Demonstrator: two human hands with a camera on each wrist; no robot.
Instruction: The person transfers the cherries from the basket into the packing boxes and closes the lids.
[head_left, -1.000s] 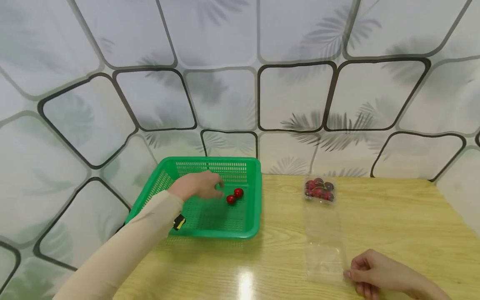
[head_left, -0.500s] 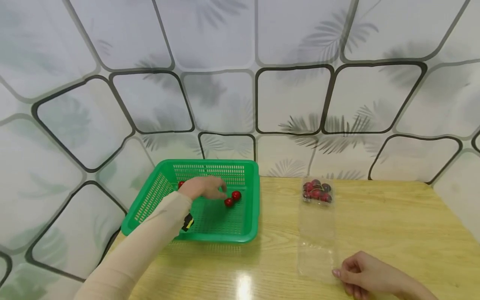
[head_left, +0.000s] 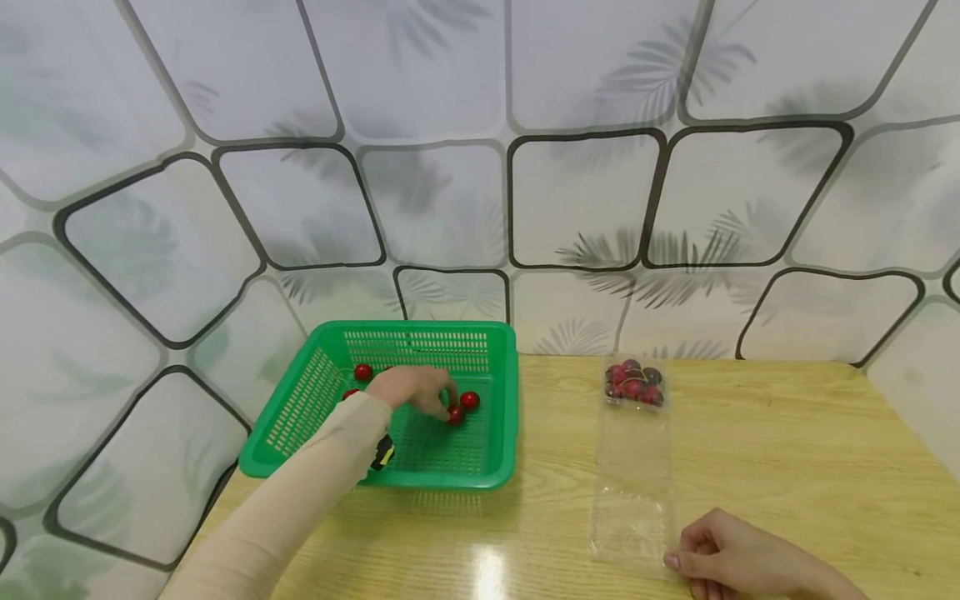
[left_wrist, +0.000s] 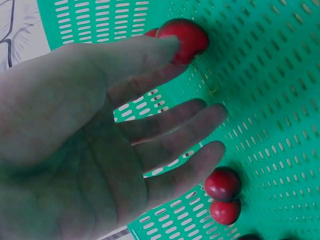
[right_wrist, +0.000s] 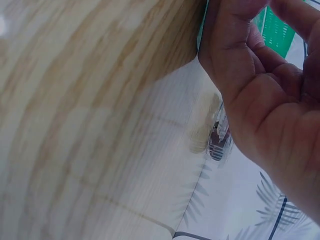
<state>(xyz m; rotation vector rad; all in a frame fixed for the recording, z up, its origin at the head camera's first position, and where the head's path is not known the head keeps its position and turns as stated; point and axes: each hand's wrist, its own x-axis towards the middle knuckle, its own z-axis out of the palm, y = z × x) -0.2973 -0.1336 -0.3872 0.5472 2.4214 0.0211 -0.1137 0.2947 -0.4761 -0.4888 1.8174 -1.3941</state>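
Inside the green plastic basket (head_left: 480, 478), my left hand (head_left: 414, 390) pinches a red cherry (head_left: 455, 416) between thumb and index finger. The left wrist view shows that cherry (left_wrist: 192, 42) at the thumb tip, the other fingers spread and bent slightly. Right beside it lies another cherry (head_left: 470, 401). At the lower right, my right hand (head_left: 738, 554) has its fingers curled, with thumb and index finger gripping the near corner of an unfolded clear plastic clamshell box (head_left: 633, 521). Several dark red cherries (head_left: 633, 383) fill the box's far end.
More cherries lie in the basket's left part, one of them a red cherry (head_left: 363, 372) near the back wall. The wooden table (head_left: 555, 500) ends at a patterned wall covering (head_left: 585, 200) behind and to the left.
My left hand has moved right and down in the basket and taken hold of a cherry. Cherries on the basket's left have come into sight. My right hand stays at the box's corner.
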